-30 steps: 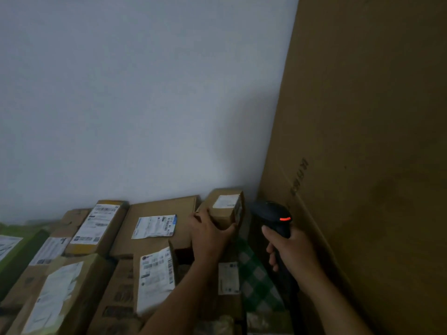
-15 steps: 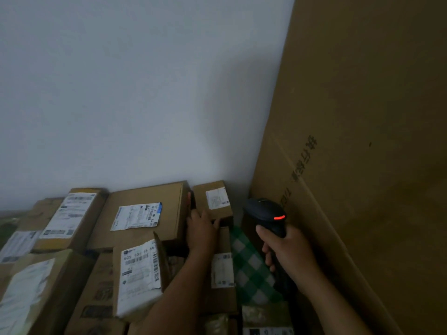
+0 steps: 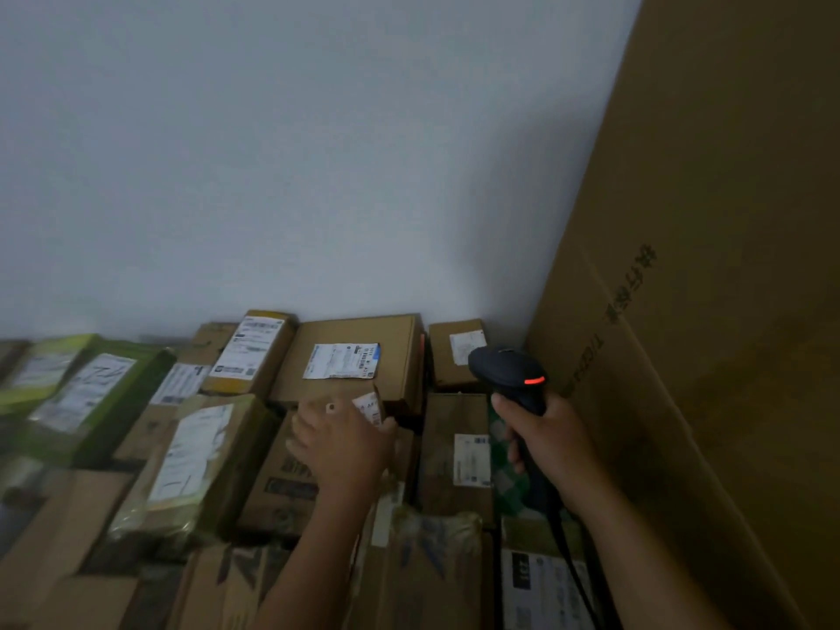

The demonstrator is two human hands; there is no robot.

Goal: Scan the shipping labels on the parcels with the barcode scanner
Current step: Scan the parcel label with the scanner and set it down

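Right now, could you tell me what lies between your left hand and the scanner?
In the head view, a labelled brown parcel separates left hand from scanner.

The left hand [image 3: 345,443] covers most of a small parcel's label [image 3: 369,407]; the green parcels [image 3: 91,393] at the left edge are blurred.

A single wide-angle view, worn on the head — it faces forward and slightly down over the stacked parcels [image 3: 354,331] toward the white wall [image 3: 318,152], which fills the upper half. The left hand [image 3: 345,443] and right hand [image 3: 552,443] sit close below the lens — a tall cardboard sheet [image 3: 727,266] closes the right side.
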